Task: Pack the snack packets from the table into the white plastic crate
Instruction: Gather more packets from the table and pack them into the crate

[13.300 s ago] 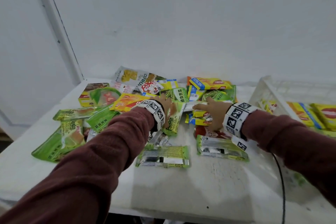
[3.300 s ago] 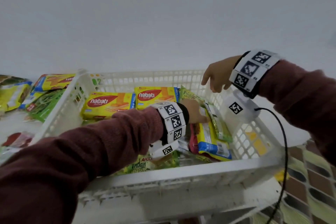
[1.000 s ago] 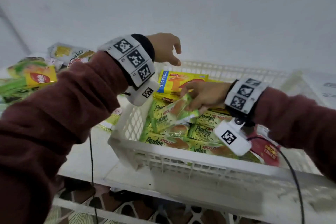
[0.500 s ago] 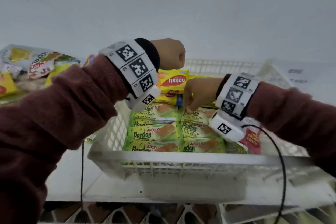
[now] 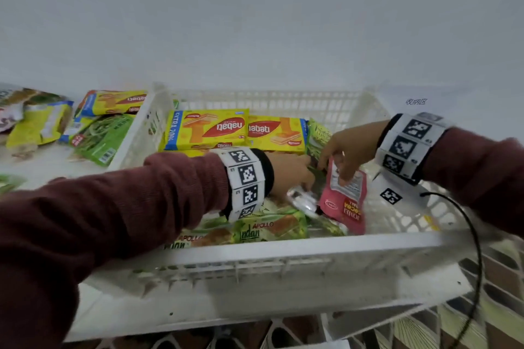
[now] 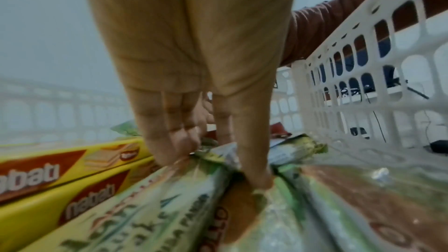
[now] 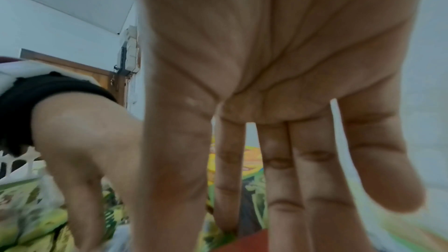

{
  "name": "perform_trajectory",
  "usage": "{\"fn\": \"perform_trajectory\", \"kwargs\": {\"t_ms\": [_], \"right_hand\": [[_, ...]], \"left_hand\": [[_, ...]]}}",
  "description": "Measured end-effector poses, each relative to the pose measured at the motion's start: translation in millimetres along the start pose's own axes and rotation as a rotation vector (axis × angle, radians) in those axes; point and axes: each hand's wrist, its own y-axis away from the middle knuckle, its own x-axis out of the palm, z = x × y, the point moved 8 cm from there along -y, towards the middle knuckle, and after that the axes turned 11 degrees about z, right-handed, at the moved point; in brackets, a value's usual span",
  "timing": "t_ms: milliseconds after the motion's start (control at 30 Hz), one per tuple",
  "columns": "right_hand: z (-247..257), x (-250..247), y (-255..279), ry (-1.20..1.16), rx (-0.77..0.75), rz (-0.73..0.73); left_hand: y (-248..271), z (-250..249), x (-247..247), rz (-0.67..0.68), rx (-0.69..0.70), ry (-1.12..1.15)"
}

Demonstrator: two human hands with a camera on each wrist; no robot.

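The white plastic crate [image 5: 283, 246] holds yellow nabati packets [image 5: 207, 129] at the back and green Pandan packets [image 5: 272, 228] in front. My left hand [image 5: 295, 176] reaches into the crate and pinches the crimped end of a green packet [image 6: 218, 152] between fingers [image 6: 174, 141] and thumb. My right hand [image 5: 343, 161] is just to its right, with straight, spread fingers [image 7: 286, 189] touching the top of a red packet [image 5: 347, 204] that stands tilted near the crate's right side. Its red edge [image 7: 242, 240] shows under those fingertips.
More snack packets [image 5: 102, 136] lie on the white table [image 5: 42, 161] left of the crate. A black cable [image 5: 476, 249] hangs from my right wrist over the crate's right corner. Patterned floor [image 5: 496, 278] shows beyond the table edge. A white wall stands close behind.
My left hand has come down from above the crate's left side into the crate onto the green packets. My right hand has shifted from the Pandan packets to the red packet.
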Motion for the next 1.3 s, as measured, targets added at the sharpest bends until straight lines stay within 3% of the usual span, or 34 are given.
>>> {"fn": "perform_trajectory", "kwargs": {"t_ms": [133, 267, 500, 700, 800, 900, 1033, 1133, 1200, 1300], "right_hand": [[-4.1, 6.9, -5.8, 0.042, -0.003, 0.053], [-8.4, 8.7, -7.9, 0.043, -0.024, 0.069], [-6.7, 7.0, -16.1, 0.085, -0.031, 0.067], [-2.8, 8.7, -18.4, 0.077, -0.037, 0.075], [1.1, 11.7, -18.3, 0.095, -0.038, 0.086], [2.2, 10.8, -18.2, 0.113, -0.032, 0.083], [-0.9, 10.6, -16.3, 0.122, -0.032, 0.097], [-4.2, 10.5, -13.5, 0.121, -0.040, 0.100], [-4.3, 11.5, -11.0, 0.107, -0.032, 0.108], [-4.5, 9.0, -9.9, 0.105, 0.007, 0.072]], "left_hand": [[9.7, 5.9, -9.0, -0.086, 0.079, 0.095], [27.0, 30.1, -19.8, -0.147, -0.004, 0.203], [53.2, 59.1, -27.7, -0.069, -0.027, 0.556], [44.2, 57.6, -20.8, 0.085, -0.020, 0.597], [34.2, 53.1, -16.2, 0.123, -0.070, 0.470], [26.2, 40.8, -23.4, 0.049, -0.152, 0.181], [24.8, 21.5, -39.5, -0.233, -0.272, -0.113], [35.0, 27.1, -26.6, -0.354, -0.425, 0.151], [29.5, 31.6, -5.0, -0.277, -0.494, 0.292], [17.5, 31.4, 13.4, -0.172, -0.484, 0.368]]}}
